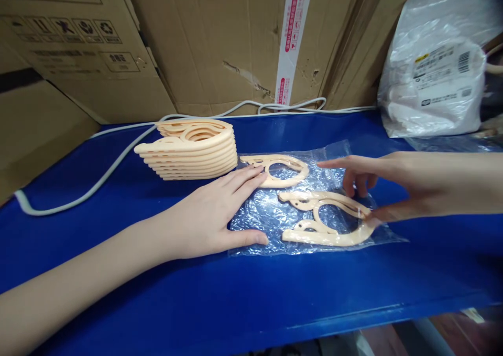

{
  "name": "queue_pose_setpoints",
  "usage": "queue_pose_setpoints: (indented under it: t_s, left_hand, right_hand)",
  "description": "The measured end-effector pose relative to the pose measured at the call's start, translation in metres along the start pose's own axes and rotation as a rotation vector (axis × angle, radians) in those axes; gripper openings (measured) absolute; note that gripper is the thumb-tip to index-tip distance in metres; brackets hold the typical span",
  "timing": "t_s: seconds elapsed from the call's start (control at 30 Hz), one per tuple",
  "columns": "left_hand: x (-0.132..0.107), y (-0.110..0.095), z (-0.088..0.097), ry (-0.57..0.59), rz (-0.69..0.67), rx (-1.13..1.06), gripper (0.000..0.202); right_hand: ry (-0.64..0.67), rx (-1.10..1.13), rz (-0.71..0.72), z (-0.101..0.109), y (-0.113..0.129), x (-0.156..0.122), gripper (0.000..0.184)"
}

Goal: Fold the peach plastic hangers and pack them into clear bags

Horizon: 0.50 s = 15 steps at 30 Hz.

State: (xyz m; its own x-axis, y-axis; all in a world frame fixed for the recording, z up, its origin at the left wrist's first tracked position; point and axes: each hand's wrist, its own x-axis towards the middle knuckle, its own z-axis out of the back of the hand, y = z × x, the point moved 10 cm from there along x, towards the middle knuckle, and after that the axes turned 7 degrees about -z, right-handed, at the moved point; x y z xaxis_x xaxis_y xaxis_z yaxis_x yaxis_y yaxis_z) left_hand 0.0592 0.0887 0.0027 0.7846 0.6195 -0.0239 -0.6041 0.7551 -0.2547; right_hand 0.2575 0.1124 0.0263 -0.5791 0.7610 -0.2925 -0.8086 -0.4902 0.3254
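A clear plastic bag (259,214) lies flat on the blue table (196,293). Two peach plastic hanger pieces rest on or in it: one at the back (293,173), one at the front (334,235). My left hand (212,214) lies flat on the bag's left edge, fingers stretched out, fingertips touching the back piece. My right hand (377,183) reaches in from the right; its thumb touches the front piece's right end and its fingers curl over that piece. A stack of several more peach pieces (192,149) stands just left of the bag.
Cardboard boxes (220,41) wall off the back of the table. A white cable (98,172) runs along the back and down the left. A white plastic bag with labels (432,78) sits at the back right. The table's front edge (353,319) is close.
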Motion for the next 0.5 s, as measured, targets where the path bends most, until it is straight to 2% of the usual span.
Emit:
queue_pose_setpoints:
  t_s: [0.1, 0.17, 0.33, 0.5]
  left_hand:
    - [0.0, 0.001, 0.001, 0.004, 0.001, 0.003, 0.099]
    - [0.0, 0.0, 0.001, 0.006, -0.001, 0.002, 0.099]
    - [0.002, 0.0, 0.0, 0.005, -0.005, -0.003, 0.096]
    - [0.002, -0.001, 0.0, -0.006, -0.01, -0.019, 0.112]
  right_hand:
    - [0.132, -0.008, -0.046, -0.012, -0.005, -0.004, 0.09]
    - [0.123, -0.02, -0.038, -0.014, -0.002, -0.001, 0.091]
    - [0.038, -0.001, 0.105, -0.012, 0.02, 0.007, 0.088]
    - [0.011, 0.005, 0.089, -0.012, 0.021, 0.012, 0.086]
